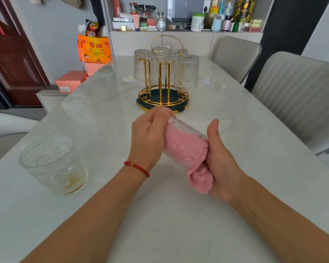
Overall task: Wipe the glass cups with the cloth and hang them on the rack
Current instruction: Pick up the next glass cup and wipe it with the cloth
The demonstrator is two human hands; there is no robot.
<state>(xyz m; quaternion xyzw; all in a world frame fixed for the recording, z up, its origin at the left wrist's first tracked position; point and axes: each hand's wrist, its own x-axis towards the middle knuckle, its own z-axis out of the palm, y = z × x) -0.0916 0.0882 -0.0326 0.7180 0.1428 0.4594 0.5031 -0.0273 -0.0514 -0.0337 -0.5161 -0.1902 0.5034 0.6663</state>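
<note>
Both forearms are bare right down to the hands, with no sleeve showing on either. The left hand [147, 141] has a thin red cord bracelet [137, 168] round its wrist, with a small gold bead threaded on it. The right hand [221, 158] wears nothing.
</note>
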